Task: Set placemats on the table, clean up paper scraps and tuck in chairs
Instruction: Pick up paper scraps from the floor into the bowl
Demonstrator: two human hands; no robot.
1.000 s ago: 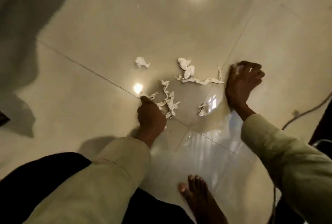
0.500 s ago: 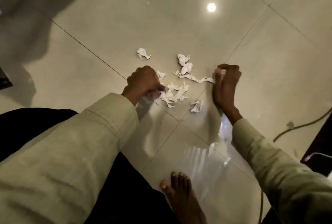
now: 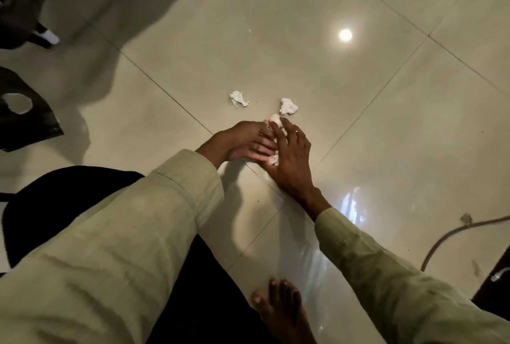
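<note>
Hands (image 3: 276,150) now together, cupping paper scraps (image 3: 274,160)

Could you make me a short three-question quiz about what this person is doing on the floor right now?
1. True or false: both hands are together over a bunch of paper scraps.
2. How many scraps lie loose beyond the hands?
3. What lies on the floor at far right: A) broom B) cable C) plate?

Key:
1. True: left hand and right hand gather paper scraps.
2. Two: one scrap, another scrap.
3. B, cable.
</note>
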